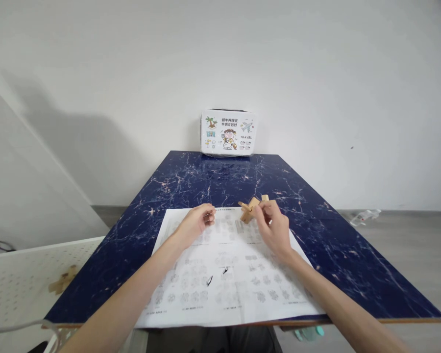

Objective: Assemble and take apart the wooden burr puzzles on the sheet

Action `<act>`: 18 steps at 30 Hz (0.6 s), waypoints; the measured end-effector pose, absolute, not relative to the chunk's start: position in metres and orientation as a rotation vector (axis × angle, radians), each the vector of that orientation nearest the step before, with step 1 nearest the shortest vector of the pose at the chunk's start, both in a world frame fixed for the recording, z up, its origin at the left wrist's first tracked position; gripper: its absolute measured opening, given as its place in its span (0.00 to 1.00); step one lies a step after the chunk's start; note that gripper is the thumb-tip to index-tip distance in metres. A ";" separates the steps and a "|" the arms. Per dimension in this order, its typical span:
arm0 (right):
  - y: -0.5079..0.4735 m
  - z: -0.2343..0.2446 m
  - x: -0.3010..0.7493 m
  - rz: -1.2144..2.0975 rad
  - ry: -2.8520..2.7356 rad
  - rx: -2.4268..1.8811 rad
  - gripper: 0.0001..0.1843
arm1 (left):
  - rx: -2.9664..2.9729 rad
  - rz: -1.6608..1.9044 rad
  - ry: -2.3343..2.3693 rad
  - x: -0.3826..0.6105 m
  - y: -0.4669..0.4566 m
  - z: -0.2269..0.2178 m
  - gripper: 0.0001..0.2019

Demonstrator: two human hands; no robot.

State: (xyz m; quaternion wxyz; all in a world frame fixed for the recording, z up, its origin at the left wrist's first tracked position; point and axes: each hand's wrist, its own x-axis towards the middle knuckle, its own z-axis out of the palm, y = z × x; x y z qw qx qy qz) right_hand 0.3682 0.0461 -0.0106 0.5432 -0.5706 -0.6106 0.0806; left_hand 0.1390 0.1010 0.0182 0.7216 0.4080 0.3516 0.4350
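Note:
My right hand [274,225] pinches a small wooden interlocking puzzle [250,208] just above the far edge of a white instruction sheet [224,274]. My left hand [197,223] rests on the sheet's upper left part with its fingers curled; nothing shows in them. The sheet is printed with rows of small diagrams and lies on a dark blue marbled table [191,181]. The two hands are about a hand's width apart.
A white box with cartoon travel pictures [228,132] stands at the table's far edge against the wall. A white perforated board [18,284] with a wooden piece [62,280] on it lies low at the left. A clear plastic bottle [363,215] lies on the floor at the right.

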 end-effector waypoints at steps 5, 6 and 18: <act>0.058 -0.010 0.379 0.300 -1.196 -1.431 0.19 | 0.940 0.954 0.786 0.139 0.102 0.017 0.11; 0.061 -0.011 0.381 0.312 -1.172 -1.448 0.20 | 0.945 0.950 0.787 0.139 0.102 0.016 0.12; 0.080 -0.028 0.394 0.460 -1.151 -1.467 0.32 | 0.935 0.951 0.791 0.139 0.103 0.016 0.12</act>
